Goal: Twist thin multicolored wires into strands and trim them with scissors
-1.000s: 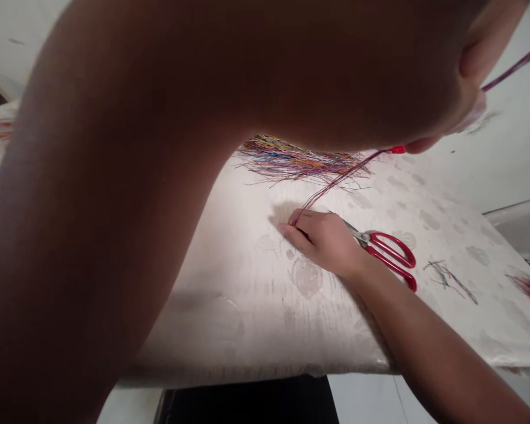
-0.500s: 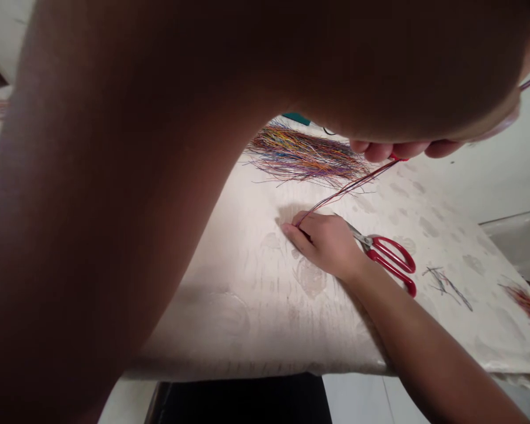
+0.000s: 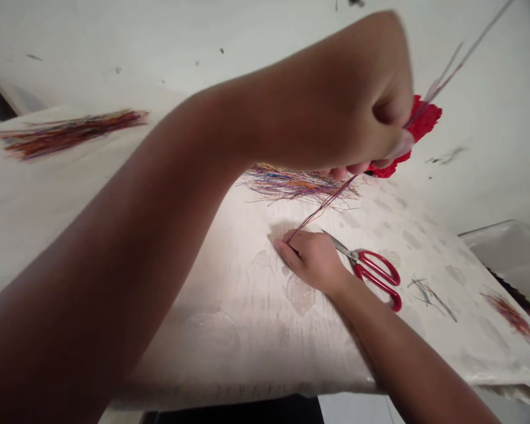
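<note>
Stretching thin coloured wire strands (image 3: 322, 206) between two hands

Raised left hand (image 3: 380, 106) is clenching shut around them beside a crumpled red piece (image 3: 424, 121); curled right hand (image 3: 311, 262) is pinning their lower ends against the cloth-covered table (image 3: 229, 353), near red-handled scissors (image 3: 371, 271). Strands are looking light, limp, tangle-prone; best gripped close to the ends. Loose multicoloured bundle (image 3: 295, 184) is lying beyond.

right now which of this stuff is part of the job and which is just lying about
In use: left hand gripping the red bundle; thin strands running down into right hand.
Lying about: red-handled scissors, multicoloured strand pile, loose strand clumps.
</note>
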The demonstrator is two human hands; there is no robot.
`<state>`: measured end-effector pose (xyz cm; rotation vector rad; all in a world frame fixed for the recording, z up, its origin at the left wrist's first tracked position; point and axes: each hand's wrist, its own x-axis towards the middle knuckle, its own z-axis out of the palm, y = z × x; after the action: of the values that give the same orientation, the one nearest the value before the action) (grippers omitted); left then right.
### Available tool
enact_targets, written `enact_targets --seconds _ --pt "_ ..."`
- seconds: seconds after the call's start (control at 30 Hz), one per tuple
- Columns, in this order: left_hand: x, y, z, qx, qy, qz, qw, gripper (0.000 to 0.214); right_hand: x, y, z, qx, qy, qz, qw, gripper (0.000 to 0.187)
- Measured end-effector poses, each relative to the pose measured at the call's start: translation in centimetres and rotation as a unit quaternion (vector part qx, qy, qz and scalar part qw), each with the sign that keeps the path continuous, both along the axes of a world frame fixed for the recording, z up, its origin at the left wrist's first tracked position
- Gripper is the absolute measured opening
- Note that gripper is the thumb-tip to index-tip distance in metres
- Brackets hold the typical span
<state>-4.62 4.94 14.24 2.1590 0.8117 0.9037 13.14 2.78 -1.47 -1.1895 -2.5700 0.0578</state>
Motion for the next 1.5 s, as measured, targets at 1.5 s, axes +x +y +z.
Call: enact_targets --seconds 1.5 --pt "1.1 3.7 -3.2 -0.112 0.169 -0.090 0.975 0.031 0.5 0.2 0.7 -0.150 0.218 -0.032 0.964 0.044"
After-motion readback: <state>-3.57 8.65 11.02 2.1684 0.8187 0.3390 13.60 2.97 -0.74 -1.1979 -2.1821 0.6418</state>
